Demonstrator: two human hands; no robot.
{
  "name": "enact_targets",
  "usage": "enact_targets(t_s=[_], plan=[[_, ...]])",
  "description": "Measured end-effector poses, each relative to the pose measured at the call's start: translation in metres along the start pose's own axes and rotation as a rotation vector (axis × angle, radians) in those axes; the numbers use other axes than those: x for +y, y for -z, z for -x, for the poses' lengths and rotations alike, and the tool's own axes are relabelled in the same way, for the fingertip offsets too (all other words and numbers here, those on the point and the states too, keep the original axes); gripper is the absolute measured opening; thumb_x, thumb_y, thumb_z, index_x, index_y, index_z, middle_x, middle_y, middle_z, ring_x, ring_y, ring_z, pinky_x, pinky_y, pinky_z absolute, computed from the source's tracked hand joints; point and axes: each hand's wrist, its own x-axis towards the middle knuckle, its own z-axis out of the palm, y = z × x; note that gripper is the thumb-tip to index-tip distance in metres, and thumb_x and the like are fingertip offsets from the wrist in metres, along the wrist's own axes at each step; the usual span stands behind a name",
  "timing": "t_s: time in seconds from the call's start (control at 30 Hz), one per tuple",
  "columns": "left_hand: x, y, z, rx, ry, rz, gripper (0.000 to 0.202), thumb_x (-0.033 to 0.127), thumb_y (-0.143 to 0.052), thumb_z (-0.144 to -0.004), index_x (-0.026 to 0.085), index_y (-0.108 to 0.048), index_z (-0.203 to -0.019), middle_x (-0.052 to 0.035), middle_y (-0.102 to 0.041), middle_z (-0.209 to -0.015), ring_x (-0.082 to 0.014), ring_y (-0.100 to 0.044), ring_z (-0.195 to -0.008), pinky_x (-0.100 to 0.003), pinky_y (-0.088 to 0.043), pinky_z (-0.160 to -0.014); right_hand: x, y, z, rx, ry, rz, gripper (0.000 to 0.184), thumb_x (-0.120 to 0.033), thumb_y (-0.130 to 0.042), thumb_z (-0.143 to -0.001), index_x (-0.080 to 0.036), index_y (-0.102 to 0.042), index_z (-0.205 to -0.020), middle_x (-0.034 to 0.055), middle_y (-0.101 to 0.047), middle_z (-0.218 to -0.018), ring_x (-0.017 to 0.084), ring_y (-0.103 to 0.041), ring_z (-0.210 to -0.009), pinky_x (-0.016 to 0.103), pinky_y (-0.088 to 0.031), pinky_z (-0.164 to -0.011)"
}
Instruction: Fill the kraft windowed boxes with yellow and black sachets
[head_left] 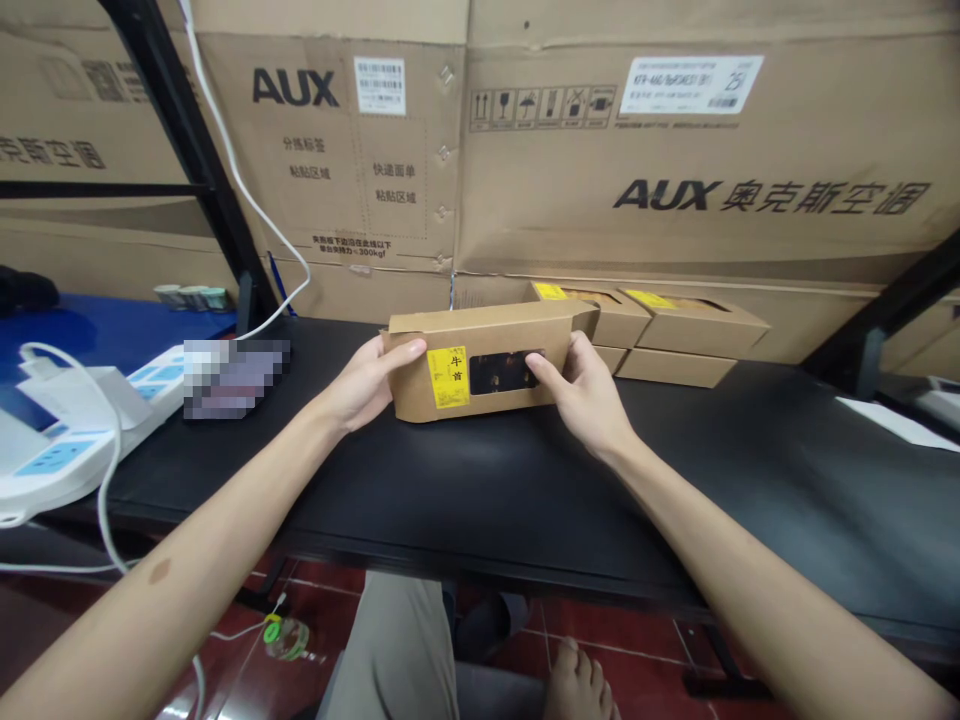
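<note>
Between my two hands a brown cardboard box (487,336) stands on its long edge, tilted toward me, on or just over the black desk. Its face carries a yellow label (451,377) and a dark window (496,374) with something dark and mottled behind it. My left hand (373,378) grips the left end, thumb on the front. My right hand (581,392) closes round the right end, its thumb at the window's edge. An end flap (586,318) sticks out on the right. Most of my fingers are hidden behind the box.
Similar window boxes (694,335) are stacked behind on the right. Large cartons (540,230) wall off the back of the black desk (465,490). White power strips (67,455) with cables and a blurred-out object (232,380) lie left. A paper (896,422) rests at right.
</note>
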Motion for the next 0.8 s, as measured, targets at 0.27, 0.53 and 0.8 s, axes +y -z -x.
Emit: enact_targets(t_s=[0.27, 0.53, 0.8], plan=[[-0.007, -0.015, -0.006, 0.055, 0.047, 0.109, 0.049, 0.047, -0.086, -0.075, 0.02, -0.075, -0.115, -0.0121, -0.077, -0.127, -0.0365, -0.066, -0.13, -0.053, -0.052, -0.112, -0.033, 0.028, -0.016, -0.039, 0.081, 0.082, 0.032, -0.05, -0.064, -0.093, -0.024, -0.057, -0.11, 0.005, -0.071, -0.113, 0.024, -0.067, -0.109, 0.045, -0.053, -0.102], [-0.033, -0.089, -0.024, 0.04, 0.189, 0.261, 0.039, 0.034, -0.074, -0.089, 0.022, -0.065, -0.125, -0.0169, -0.066, -0.144, -0.0383, -0.06, -0.137, -0.062, -0.057, -0.104, -0.106, 0.116, -0.087, -0.203, 0.152, 0.853, 0.044, -0.058, -0.079, -0.083, -0.02, -0.058, -0.086, 0.0042, -0.068, -0.094, 0.027, -0.068, -0.099, 0.047, -0.053, -0.089], [-0.047, -0.13, -0.03, 0.076, 0.261, 0.131, 0.048, 0.016, -0.065, -0.094, 0.018, -0.049, -0.139, -0.0113, -0.071, -0.099, -0.023, -0.074, -0.08, -0.049, -0.068, -0.076, -0.14, 0.116, -0.085, -0.418, -0.15, 1.17, 0.018, -0.042, -0.065, -0.089, -0.028, -0.055, -0.091, 0.0105, -0.075, -0.1, 0.03, -0.071, -0.097, 0.047, -0.057, -0.085]])
